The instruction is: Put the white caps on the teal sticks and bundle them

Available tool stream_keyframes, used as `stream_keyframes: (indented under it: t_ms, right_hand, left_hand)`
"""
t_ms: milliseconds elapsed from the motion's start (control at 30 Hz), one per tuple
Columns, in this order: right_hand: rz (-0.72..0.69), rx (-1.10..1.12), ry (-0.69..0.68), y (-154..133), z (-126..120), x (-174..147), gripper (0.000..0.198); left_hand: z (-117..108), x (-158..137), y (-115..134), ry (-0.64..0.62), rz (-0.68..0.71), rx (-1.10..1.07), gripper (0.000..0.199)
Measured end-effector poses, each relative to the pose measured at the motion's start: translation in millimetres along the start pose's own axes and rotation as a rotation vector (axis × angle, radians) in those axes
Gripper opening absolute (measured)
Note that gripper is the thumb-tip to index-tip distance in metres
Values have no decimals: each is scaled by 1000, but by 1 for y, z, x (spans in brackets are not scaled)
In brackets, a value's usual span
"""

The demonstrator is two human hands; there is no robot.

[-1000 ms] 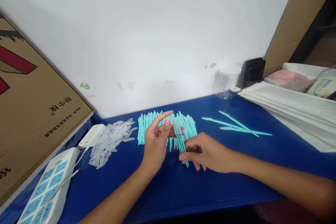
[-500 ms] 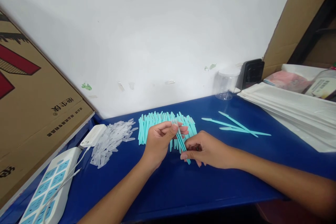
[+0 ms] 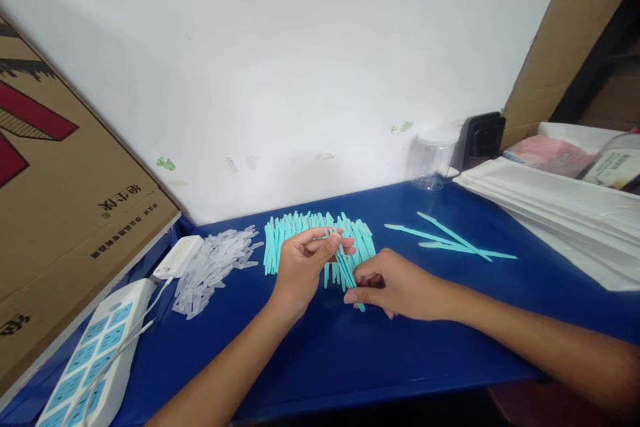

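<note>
Between my two hands is a small bundle of turquoise eyebrow razors (image 3: 349, 275), held tilted. My left hand (image 3: 305, 267) pinches the upper end between thumb and fingers, where translucent tips show. At the lower end, the thumb and fingers of my right hand (image 3: 395, 285) close around the handles. Just behind the hands lies a dense row of turquoise razors (image 3: 285, 240), partly hidden by my left hand. Off to the left is a heap of translucent blade caps (image 3: 215, 267). Three loose razors (image 3: 450, 240) lie crossed on the right.
The blue table (image 3: 300, 373) meets a white wall (image 3: 300, 67). On the left stand a power strip (image 3: 95, 360), a white adapter (image 3: 179, 257) with cables and a cardboard box (image 3: 75, 193). A clear jar (image 3: 433, 163) and stacked white sheets (image 3: 560, 213) occupy the back right.
Both hands keep their hold on the bundle and have barely moved; my left fingers shift slightly at its upper end. The view has moved a little.
</note>
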State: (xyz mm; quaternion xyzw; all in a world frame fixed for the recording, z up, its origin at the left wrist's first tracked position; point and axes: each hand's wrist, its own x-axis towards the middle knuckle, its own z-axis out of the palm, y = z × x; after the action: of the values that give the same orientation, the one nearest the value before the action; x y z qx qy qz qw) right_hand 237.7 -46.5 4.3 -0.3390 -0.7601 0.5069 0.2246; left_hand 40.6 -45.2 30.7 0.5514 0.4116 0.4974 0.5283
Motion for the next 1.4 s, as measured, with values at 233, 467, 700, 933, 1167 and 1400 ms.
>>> stream_keyframes:
  t_ms: [233, 467, 700, 933, 1167, 1400]
  right_hand:
    - [21, 32, -33, -3, 1, -1, 48]
    - [4, 10, -13, 0, 1, 0, 49]
    - [-94, -159, 5, 1, 1, 1, 48]
    - [-166, -328, 45, 2, 0, 1, 47]
    - [-163, -311, 81, 0, 4, 1, 45]
    - [-188, -223, 44, -2, 3, 0, 40]
  left_hand:
    - [0, -1, 1, -21, 2, 28, 35]
    - [-1, 0, 2, -45, 30, 53, 32]
    - [2, -12, 11, -149, 130, 109, 22]
    - [6, -14, 14, -135, 199, 210, 17]
    - [5, -17, 15, -144, 193, 242, 16]
    - [6, -15, 15, -125, 191, 262, 19]
